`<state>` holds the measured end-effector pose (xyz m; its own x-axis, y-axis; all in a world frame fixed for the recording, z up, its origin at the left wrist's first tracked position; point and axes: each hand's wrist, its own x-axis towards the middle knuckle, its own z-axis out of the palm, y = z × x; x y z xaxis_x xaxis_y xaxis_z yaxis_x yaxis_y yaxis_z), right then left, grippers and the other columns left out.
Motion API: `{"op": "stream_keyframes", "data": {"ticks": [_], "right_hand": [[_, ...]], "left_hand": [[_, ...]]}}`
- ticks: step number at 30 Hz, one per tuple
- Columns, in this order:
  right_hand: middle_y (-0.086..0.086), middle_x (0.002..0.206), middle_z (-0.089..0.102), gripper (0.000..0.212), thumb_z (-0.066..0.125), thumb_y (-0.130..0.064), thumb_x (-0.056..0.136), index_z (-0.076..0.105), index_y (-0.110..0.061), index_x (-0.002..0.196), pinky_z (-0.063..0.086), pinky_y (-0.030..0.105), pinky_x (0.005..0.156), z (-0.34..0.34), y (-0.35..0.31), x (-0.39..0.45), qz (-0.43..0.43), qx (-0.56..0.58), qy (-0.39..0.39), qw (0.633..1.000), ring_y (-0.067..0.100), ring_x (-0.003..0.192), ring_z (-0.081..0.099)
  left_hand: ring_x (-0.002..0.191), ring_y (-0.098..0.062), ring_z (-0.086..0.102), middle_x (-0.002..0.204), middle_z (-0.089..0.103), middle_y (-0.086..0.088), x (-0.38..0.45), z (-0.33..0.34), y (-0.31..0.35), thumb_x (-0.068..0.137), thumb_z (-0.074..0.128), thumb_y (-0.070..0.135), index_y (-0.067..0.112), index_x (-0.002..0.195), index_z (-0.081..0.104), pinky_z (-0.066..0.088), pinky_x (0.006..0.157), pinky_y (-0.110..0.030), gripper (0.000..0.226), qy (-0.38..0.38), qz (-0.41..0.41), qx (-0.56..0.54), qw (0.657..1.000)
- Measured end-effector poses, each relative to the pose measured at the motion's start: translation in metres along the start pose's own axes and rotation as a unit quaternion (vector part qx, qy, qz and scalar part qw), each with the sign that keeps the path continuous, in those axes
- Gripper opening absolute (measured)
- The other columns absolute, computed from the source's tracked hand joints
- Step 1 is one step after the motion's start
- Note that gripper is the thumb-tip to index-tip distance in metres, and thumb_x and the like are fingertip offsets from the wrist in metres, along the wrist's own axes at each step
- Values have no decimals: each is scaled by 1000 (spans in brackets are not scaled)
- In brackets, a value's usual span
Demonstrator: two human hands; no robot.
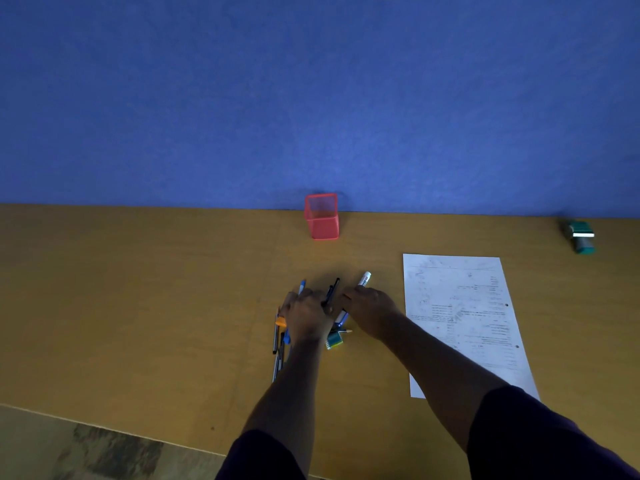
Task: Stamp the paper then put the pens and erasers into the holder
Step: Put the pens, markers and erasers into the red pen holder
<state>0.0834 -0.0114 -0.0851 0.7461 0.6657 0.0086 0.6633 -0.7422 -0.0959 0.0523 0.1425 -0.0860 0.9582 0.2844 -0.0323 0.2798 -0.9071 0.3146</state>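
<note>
- The surface [138,289] is a smooth, matte wood-toned board that runs up to a flat blue wall [311,98] along its far edge.
- A red holder [321,217], square in plan with see-through mesh walls, stands upright at the far edge, about midway along it.
- The paper [460,317], a white printed sheet, lies flat toward the right side of the surface, its near corner hidden under the right forearm.
- A green stamp [581,237] (blocky, with a pale band across it) sits near the far right corner, well apart from the paper.
- A loose cluster of thin pens [278,344] lies near the middle of the surface, with a small green and white eraser [334,340] just beside them.
- The left hand [308,317] rests over the pens, fingers curled; its grip looks closed on a slim black pen [331,291], though the contact is partly hidden.
- The right hand [370,310] has its grip clamped around a thick white marker [363,279], whose cap end points toward the far edge.
- Dark sleeves [540,434] cover both upper arms.
</note>
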Motion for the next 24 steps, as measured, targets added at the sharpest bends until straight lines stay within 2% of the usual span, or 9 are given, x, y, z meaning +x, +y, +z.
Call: {"op": "stream_keyframes", "data": {"ticks": [2, 4, 7, 10, 15, 17, 21, 24], "right_hand": [[-5, 94, 69, 34, 82, -12, 68, 72, -23, 99, 55, 25, 55, -3, 2, -3, -13, -12, 32, 999, 13, 75, 68], [-2, 86, 69, 33, 84, -10, 63, 72, -19, 92, 54, 25, 48, -3, 4, -6, -19, -4, 63, 998, 14, 65, 66], [3, 89, 67, 25, 69, -2, 74, 69, -12, 97, 56, 32, 48, -4, 8, -9, -7, 1, 110, 994, 19, 65, 65], [6, 98, 68, 30, 51, 1, 81, 67, -10, 104, 56, 34, 52, -8, 12, -7, 22, 43, 151, 987, 21, 67, 64], [7, 117, 69, 47, 64, 0, 82, 61, -11, 128, 61, 34, 65, -16, 22, -2, 32, 65, 172, 982, 23, 85, 70], [6, 115, 69, 49, 63, -1, 81, 58, -13, 129, 59, 31, 62, -21, 25, 4, 24, 71, 187, 979, 22, 83, 70], [4, 101, 69, 29, 56, -12, 89, 59, -12, 118, 53, 29, 54, -40, 28, 21, 26, 108, 237, 965, 22, 73, 67], [5, 84, 69, 25, 65, -12, 84, 61, -10, 109, 47, 28, 48, -60, 30, 38, 65, 150, 288, 944, 25, 65, 65]], "left_hand": [[92, -29, 61, 87, 70, -2, 1, 1, 3, 82, 58, 42, 19, 85, 78, 40, 80, -33, 30, 6, -2, 2, 1000], [91, -28, 61, 89, 69, -1, 4, 3, 3, 83, 59, 40, 19, 86, 79, 40, 83, -33, 29, 6, 2, 21, 1000], [97, -28, 63, 98, 70, 1, 9, 6, 3, 88, 62, 25, 20, 94, 79, 42, 92, -37, 19, -13, 22, 67, 997], [99, -27, 63, 97, 70, -1, 11, 8, 8, 89, 62, 20, 16, 96, 76, 43, 94, -41, 17, -27, 22, 107, 994], [106, -27, 61, 99, 72, -4, 14, 6, 16, 90, 68, 37, 16, 100, 73, 44, 91, -41, 24, -46, -29, 110, 992], [107, -28, 61, 101, 71, -5, 14, 6, 18, 91, 67, 34, 14, 102, 71, 45, 90, -41, 23, -54, -17, 121, 991], [104, -29, 63, 99, 69, -6, 12, 4, 22, 90, 63, 29, 10, 98, 69, 45, 89, -40, 22, -53, 16, 126, 990], [102, -30, 62, 99, 68, -6, 15, -2, 24, 90, 57, 27, 11, 95, 70, 45, 87, -40, 22, -28, 16, 91, 995]]}}
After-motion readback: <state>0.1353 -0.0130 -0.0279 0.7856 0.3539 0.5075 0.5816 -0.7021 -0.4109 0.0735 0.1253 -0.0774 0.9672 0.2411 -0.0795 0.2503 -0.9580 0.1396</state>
